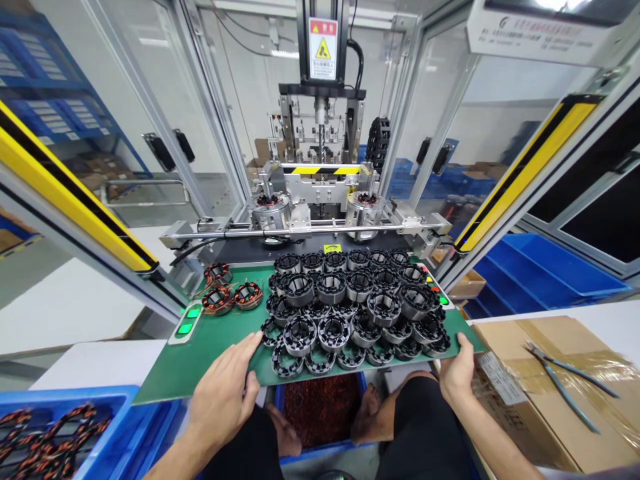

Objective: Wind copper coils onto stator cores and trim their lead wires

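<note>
Rows of bare stator cores (331,288), steel rings with black insulation, stand stacked on the green work surface (230,367). My left hand (225,377) lies open at the front left, fingers stretched out, their tips against or very near the end core (271,331). At the front right edge is my right hand (457,370), its thumb on the surface beside the stack; its other fingers are mostly hidden. Several copper-wound stators (249,295) sit at the back left. Behind the stack, two machine fixtures, left (271,212) and right (365,210), each hold a stator.
Green-lit button panels, left (185,323) and right (436,287), flank the surface. Yellow light-curtain posts, left (75,193) and right (530,173), frame the machine. Pliers (565,380) lie on a cardboard box (565,340). A blue bin (115,400) holds wound stators; a floor bin (323,410) holds copper-coloured scrap.
</note>
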A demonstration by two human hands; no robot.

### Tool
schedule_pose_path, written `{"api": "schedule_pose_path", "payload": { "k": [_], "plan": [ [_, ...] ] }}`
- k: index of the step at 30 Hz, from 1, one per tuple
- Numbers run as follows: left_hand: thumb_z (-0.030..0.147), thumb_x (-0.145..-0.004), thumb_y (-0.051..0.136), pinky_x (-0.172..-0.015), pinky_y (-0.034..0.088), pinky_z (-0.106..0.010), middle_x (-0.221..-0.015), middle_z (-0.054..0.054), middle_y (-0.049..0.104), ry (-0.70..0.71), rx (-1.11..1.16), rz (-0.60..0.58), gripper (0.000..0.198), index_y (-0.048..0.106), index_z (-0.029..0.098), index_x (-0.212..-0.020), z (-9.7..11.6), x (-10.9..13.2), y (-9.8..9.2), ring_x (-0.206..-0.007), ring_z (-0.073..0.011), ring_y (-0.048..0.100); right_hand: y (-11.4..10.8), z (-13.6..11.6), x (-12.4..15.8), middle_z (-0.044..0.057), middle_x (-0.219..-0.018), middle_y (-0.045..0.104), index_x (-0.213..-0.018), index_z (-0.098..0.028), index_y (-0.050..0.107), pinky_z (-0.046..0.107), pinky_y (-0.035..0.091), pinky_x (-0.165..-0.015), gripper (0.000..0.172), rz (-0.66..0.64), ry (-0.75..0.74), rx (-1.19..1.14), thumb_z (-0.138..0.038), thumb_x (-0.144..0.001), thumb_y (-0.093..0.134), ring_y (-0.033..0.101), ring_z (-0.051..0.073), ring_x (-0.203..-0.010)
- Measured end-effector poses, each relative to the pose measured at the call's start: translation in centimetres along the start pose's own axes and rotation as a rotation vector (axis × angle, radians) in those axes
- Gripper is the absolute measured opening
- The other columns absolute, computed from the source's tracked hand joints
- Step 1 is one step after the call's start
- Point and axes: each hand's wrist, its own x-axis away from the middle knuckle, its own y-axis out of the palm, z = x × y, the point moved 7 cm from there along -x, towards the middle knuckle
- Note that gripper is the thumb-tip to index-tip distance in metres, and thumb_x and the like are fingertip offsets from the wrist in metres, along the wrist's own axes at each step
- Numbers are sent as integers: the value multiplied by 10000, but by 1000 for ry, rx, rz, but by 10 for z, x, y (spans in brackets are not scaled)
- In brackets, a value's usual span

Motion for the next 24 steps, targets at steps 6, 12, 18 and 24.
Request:
{"api": "schedule_pose_path", "payload": {
  "k": [6, 12, 18, 24],
  "plan": [
    [171, -1095, 487, -1152, 630, -434, -1503, -116, 840, -11, 11, -5, 847, 259, 212, -1909, -1, 1, 1, -1278, -292, 852, -2, 2, -2, 20, -1341, 855, -1243, -256, 780, 391, 608, -1271, 523, 0, 33, -8, -568, -823, 797, 749, 258, -1439],
    [169, -1089, 492, -1144, 635, -428, -1495, -114, 845, -13, 17, 1, 846, 275, 210, -1906, -1, 0, 0, -1263, -288, 857, -1, 2, 2, 16, -1373, 848, -1256, -256, 785, 397, 575, -1306, 555, 14, 64, -20, -571, -800, 807, 748, 255, -1441],
    [179, -1081, 500, -1173, 636, -433, -1534, -111, 828, -25, 29, -14, 851, 283, 224, -1903, -3, 3, 3, -1281, -292, 854, -1, 1, 2, 9, -1364, 848, -1247, -266, 785, 449, 592, -1300, 552, 9, 50, -10, -581, -794, 815, 749, 271, -1441],
    [184, -1090, 492, -1167, 640, -442, -1530, -106, 831, -33, 37, -13, 829, 302, 236, -1895, -4, 5, 4, -1278, -290, 857, -5, 6, -3, 15, -1382, 844, -1261, -257, 788, 409, 601, -1279, 579, 1, 65, -7, -600, -795, 818, 748, 260, -1438]
  ]
}}
